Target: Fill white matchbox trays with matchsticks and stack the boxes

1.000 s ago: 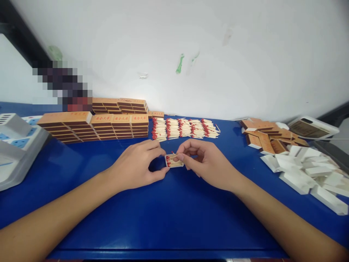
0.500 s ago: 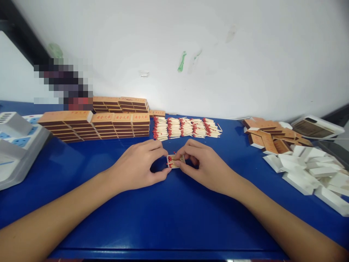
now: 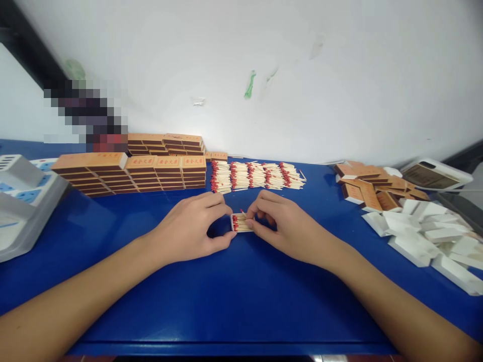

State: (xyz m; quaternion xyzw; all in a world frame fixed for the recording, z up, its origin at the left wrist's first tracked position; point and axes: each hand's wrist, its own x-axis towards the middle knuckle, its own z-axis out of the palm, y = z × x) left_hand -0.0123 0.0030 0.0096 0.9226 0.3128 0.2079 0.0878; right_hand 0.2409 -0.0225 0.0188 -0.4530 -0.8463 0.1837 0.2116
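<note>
On the blue table lies a small white matchbox tray (image 3: 232, 222) filled with red-headed matches (image 3: 240, 223). My left hand (image 3: 196, 223) grips its left end, thumb at the near corner and index finger at the far one. Over the tray's right part, my right hand (image 3: 281, 223) pinches a match (image 3: 242, 212), whose red head sticks up above the others. The right-hand fingers hide the tray's right end. Behind my hands, rows of loose matches (image 3: 256, 176) lie in several bunches.
Filled matchbox stacks (image 3: 166, 171) stand at the left and back. Orange matchbox sleeves (image 3: 364, 188) and white trays (image 3: 418, 234) lie heaped at right, beside a white-framed device (image 3: 433, 173). A grey power strip (image 3: 30, 206) sits at far left. A white wall (image 3: 287, 110) rises behind.
The right hand's fingertips have shifted slightly right over the tray, and the matches near its front now lie flatter inside. The left hand keeps its hold.
</note>
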